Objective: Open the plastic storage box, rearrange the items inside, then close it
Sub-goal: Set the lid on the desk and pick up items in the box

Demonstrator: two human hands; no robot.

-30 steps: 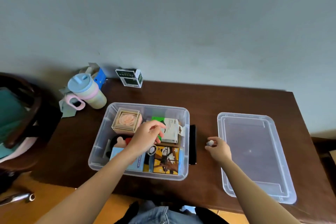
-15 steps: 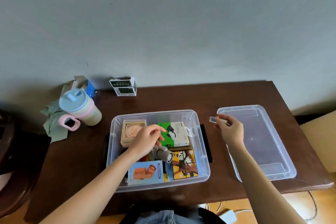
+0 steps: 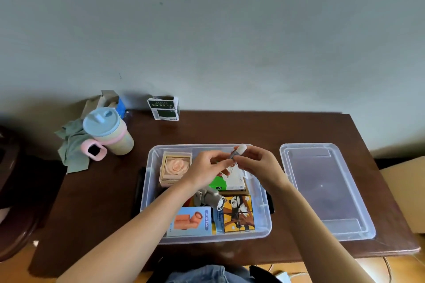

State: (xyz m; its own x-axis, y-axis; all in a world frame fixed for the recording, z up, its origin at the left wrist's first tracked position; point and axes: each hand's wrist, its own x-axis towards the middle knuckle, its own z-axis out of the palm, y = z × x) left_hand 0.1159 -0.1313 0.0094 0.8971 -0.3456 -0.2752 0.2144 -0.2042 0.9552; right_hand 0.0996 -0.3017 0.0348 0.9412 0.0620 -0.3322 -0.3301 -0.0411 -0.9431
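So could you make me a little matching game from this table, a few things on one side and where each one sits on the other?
Things:
1. lid
2. rose box
3. cup
4. panda cube

Places:
A. box, near right corner
B. table, left of the box
C. table, right of the box
D. box, far left corner

Pairs: 1-C, 2-D, 3-B, 4-A

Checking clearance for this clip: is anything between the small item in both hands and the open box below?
Nothing visible blocks it. Both hands hold the small white-capped item directly above the open storage box; its lid lies aside, right.
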